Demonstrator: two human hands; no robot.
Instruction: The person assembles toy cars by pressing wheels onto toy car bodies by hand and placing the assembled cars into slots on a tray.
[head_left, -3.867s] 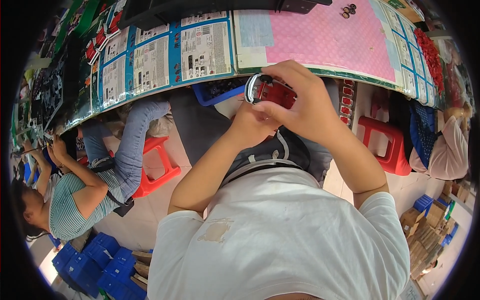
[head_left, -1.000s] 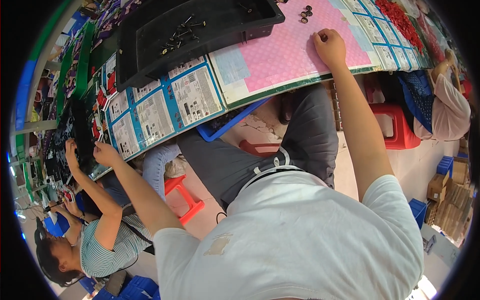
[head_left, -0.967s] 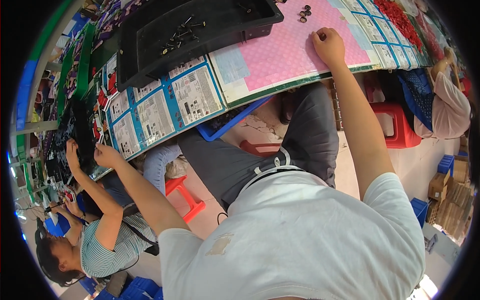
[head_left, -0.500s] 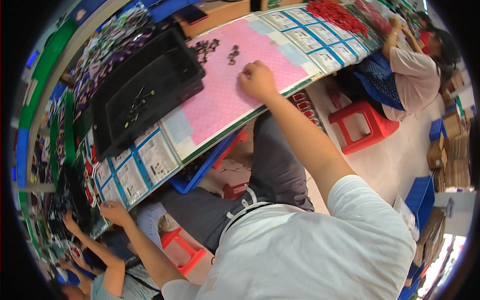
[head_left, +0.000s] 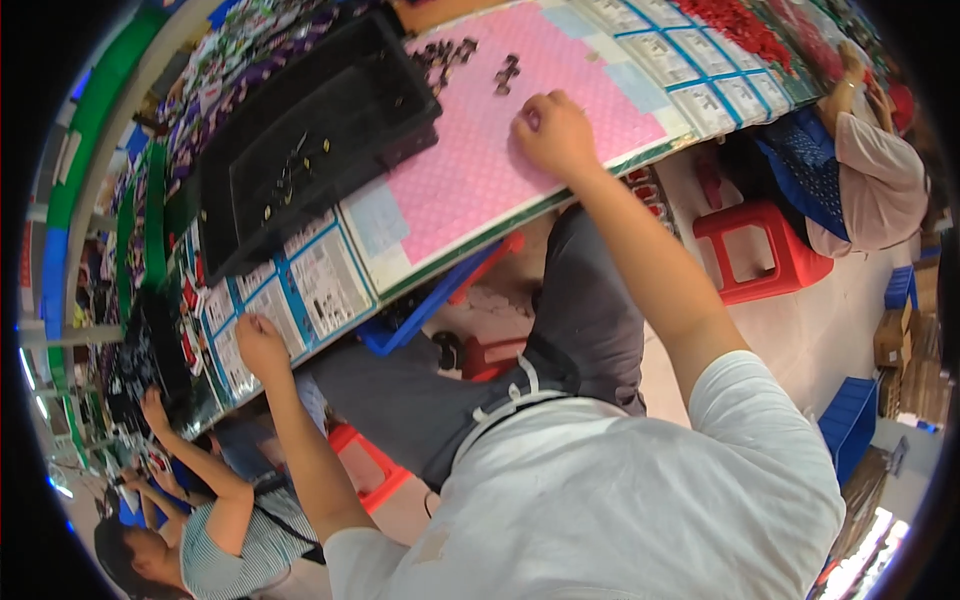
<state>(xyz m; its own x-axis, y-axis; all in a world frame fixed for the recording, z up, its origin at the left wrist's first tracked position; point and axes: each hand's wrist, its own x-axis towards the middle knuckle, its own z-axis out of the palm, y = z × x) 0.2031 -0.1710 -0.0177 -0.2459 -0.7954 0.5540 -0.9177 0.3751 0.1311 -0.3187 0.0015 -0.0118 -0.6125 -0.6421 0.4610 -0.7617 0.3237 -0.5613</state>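
Observation:
My right hand [head_left: 556,138] rests on the pink mat [head_left: 470,150] with its fingers curled in; whatever they hold, if anything, is hidden. Just beyond it lies a small row of dark parts [head_left: 507,75], and a looser pile of dark parts [head_left: 447,60] sits farther left. My left hand [head_left: 262,345] is over the table's near edge at the left, beside the printed sheets [head_left: 325,285]. Its fingers are pinched together, their contents too small to make out. Between the hands, farther back, stands a large black tray [head_left: 330,100] with a few thin dark and yellowish pieces [head_left: 295,170] inside.
Red pieces [head_left: 735,35] are heaped at the far right, near a seated person [head_left: 870,180]. Another person [head_left: 225,520] works at the left. A red stool [head_left: 765,255] stands right of my legs; a blue bin [head_left: 420,305] is under the table edge.
My left hand has moved inward over the table edge toward the printed sheets. My right hand stays on the mat, curled. The whole view has shifted slightly.

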